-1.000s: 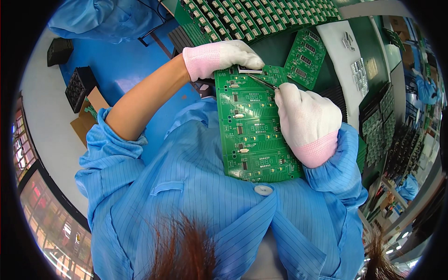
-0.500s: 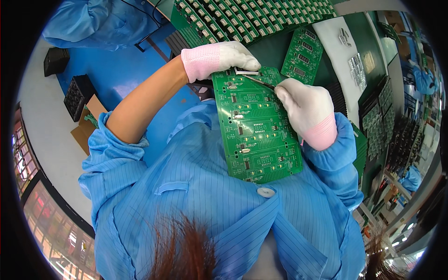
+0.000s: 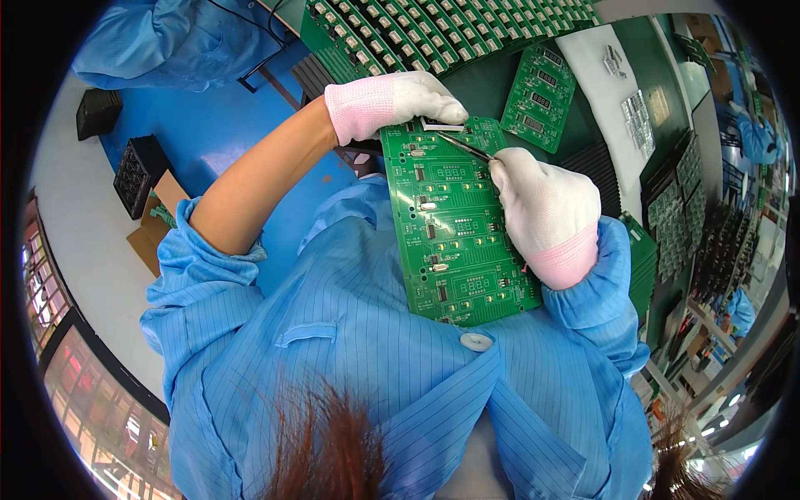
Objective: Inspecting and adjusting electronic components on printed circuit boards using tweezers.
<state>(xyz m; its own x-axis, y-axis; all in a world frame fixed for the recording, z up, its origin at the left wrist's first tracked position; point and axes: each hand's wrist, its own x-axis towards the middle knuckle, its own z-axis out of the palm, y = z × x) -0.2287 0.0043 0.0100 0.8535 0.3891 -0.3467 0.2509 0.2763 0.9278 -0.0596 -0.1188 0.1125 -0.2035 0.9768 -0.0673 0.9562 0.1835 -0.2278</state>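
Circuit board (image 3: 467, 250) — green, populated panel of repeated sections, centre of the frame, its lower edge against the blue striped coat (image 3: 375, 308); tilted slightly, long side running down the picture.

Left hand (image 3: 421, 98) — white glove, pink cuff, upper centre; fingers bent and drawn together over the board's top edge, their tips at the display module. Whether they pinch the module, the board's edge or both, cannot tell.

Display module (image 3: 443, 127) — small, dark-faced with white sides, at the board's top edge beneath the left fingertips.

Right hand (image 3: 550, 200) — matching glove, right of centre; closed around a slim metal tool, over the board's right edge.

Slim metal tool (image 3: 467, 148) — pointed, slanting up and left from the right fingertips, its tip just below the module.

Second board (image 3: 540, 102) — green, fitted with dark displays, upper right of centre, near the first.

Row of boards (image 3: 417, 37) — green, closely ranked, pale connectors, top centre.

White sheet (image 3: 596, 100) — upper right, bearing loose small parts (image 3: 613, 61) and a clustered batch of silvery pieces (image 3: 637, 121).

Black crate (image 3: 140, 171) — left of the frame.
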